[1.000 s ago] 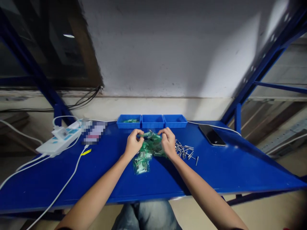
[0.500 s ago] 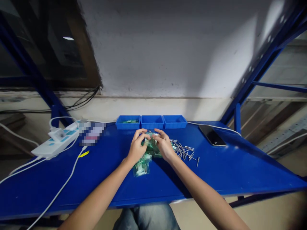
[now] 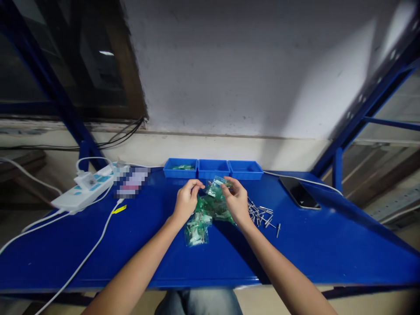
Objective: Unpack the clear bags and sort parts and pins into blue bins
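Right hand [image 3: 238, 199] pinches a packet [image 3: 215, 187], left hand [image 3: 186, 201] fingertips together, contents unclear; filled bags [image 3: 197, 234] centre, metal pins [image 3: 278, 230] unbagged centre-right.

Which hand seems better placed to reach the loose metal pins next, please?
Probably the right hand: it is beside the metal pins, though holding a small bag; the left hand is farther away.
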### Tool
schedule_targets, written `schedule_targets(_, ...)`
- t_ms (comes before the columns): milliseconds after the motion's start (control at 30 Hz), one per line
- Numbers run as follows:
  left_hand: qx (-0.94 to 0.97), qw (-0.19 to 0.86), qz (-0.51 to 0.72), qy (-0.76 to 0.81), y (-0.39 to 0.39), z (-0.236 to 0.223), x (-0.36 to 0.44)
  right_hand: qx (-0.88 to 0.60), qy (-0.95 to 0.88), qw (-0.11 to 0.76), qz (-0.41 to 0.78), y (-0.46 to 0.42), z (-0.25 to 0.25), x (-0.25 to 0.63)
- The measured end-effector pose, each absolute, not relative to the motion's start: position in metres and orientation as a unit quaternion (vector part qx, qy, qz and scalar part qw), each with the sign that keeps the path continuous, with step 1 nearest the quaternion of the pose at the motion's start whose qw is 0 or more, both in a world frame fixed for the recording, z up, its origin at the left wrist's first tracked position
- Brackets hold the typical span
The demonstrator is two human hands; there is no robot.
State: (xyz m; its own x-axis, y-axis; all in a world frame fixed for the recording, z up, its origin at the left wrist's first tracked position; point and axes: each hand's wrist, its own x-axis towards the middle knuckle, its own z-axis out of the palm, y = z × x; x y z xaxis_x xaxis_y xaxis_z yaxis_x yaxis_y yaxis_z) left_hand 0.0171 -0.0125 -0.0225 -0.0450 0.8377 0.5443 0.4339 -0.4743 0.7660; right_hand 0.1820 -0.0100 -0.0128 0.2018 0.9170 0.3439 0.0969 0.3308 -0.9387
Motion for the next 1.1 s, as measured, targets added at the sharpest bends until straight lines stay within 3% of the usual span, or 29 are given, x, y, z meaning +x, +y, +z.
schedule_targets(200,0.714,0.198,0.466,0.484,-0.0148,-0.0241,0.0224,-0.472,-0.576,0.609,0.272,-0.0119,-0.0152,0.1792)
schedule_targets(1100,0.714,0.25,0.456,0.469,-0.0129,-0.0195,0.022,-0.446,-0.672,0.562,0.184,-0.0165,-0.0217,0.174)
